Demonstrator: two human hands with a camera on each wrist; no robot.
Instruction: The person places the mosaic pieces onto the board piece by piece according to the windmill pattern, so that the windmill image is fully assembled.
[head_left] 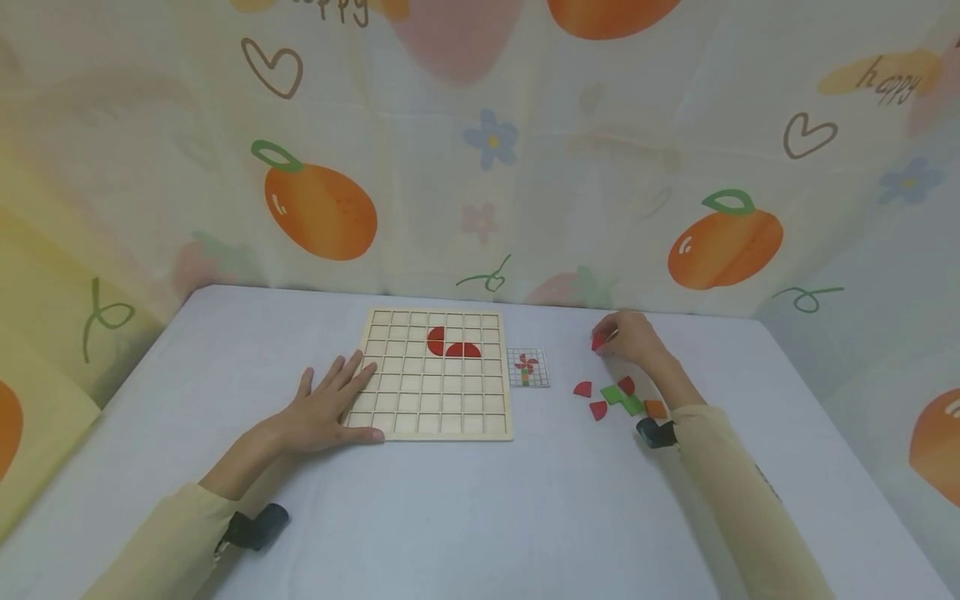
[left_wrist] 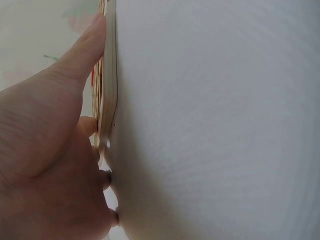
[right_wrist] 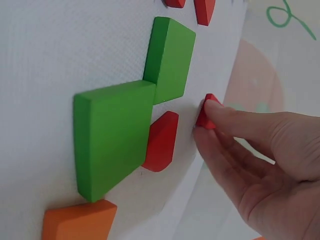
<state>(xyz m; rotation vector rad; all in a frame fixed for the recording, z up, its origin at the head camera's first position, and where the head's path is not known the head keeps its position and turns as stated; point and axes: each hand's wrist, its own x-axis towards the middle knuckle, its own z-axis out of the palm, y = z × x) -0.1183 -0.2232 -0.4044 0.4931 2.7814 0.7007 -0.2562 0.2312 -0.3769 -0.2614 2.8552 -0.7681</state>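
A wooden grid board (head_left: 420,402) lies on the table with several red quarter-circle pieces (head_left: 463,350) set in its upper cells. My left hand (head_left: 318,414) rests with spread fingers on the board's left side, its thumb along the near edge. In the left wrist view that thumb (left_wrist: 85,52) lies against the board's rim (left_wrist: 111,65). To the right, my right hand (head_left: 632,337) pinches a red quarter-circle piece (right_wrist: 206,111) between thumb and fingertips, at the table's far side. Beside the board lies a small pattern card (head_left: 528,379) showing a red, green and orange flower design.
Loose pieces lie near my right wrist: several red quarter circles (head_left: 582,389), green squares (head_left: 612,394) and an orange square (head_left: 655,409). Two of the green pieces touch at a corner. A fruit-print cloth (head_left: 420,225) hangs behind the white table (head_left: 450,517).
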